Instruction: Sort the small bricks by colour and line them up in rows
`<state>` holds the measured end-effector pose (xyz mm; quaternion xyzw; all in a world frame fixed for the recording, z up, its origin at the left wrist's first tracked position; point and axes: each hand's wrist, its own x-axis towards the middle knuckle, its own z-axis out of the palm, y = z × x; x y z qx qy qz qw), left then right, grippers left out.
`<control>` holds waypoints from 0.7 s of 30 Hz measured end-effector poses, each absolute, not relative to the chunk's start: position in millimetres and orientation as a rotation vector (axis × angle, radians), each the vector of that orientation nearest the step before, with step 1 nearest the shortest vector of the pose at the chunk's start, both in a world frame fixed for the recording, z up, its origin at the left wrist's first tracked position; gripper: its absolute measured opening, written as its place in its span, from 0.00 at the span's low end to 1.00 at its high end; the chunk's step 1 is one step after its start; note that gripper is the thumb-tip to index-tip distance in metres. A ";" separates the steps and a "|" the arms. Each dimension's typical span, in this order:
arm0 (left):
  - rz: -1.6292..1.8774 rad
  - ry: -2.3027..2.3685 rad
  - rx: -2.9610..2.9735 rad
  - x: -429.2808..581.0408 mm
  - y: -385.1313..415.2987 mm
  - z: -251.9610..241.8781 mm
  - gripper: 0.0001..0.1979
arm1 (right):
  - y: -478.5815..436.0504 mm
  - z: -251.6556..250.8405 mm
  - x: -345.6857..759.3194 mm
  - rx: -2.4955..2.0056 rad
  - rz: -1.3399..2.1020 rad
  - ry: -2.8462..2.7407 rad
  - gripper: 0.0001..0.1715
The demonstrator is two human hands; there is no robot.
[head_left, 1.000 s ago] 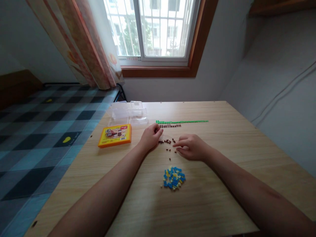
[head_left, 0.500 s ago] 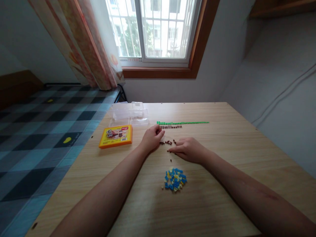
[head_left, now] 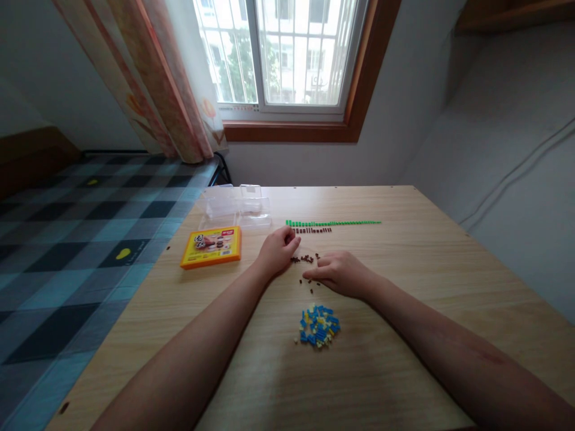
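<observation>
My left hand [head_left: 277,248] rests on the table with its fingers curled into a pinch at the left end of a row of brown bricks [head_left: 313,231]. Whatever lies between those fingertips is hidden. Behind that row runs a longer line of green bricks [head_left: 332,224]. My right hand [head_left: 340,273] lies low over the table, index finger stretched toward the left. Around its fingertips are loose tiny brown bricks [head_left: 306,259], several in a small cluster and others scattered nearer to me. Closer still is a pile of blue and yellow bricks [head_left: 320,327].
An orange and yellow box [head_left: 211,247] lies left of my left hand. Behind it stand clear plastic trays [head_left: 220,206]. A bed with a checked cover [head_left: 67,239] adjoins the table's left side. A window [head_left: 296,54] is beyond the far wall.
Several small brown bricks now lie exposed below my right fingers, spread nearer to me. The right index finger has shifted slightly left; my left hand stays in place.
</observation>
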<state>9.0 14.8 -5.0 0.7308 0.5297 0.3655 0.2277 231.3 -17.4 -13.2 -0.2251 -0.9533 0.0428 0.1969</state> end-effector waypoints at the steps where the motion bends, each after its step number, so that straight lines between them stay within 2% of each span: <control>1: 1.003 1.464 2.015 9.0 14.7 -5.0 0.11 | -17.6 -13.0 231.6 -0.620 0.133 -2.668 0.14; 5: 1.001 1.468 2.031 9.0 14.9 -6.1 0.12 | -20.5 -10.8 230.7 -0.620 0.140 -2.643 0.14; 11: 1.018 1.465 2.032 9.2 15.6 -7.2 0.12 | -23.0 -9.1 221.8 -0.541 0.012 -2.697 0.19; 21: 1.018 1.446 2.045 9.1 14.4 -6.3 0.11 | -26.0 -6.8 225.9 -0.549 0.095 -2.623 0.12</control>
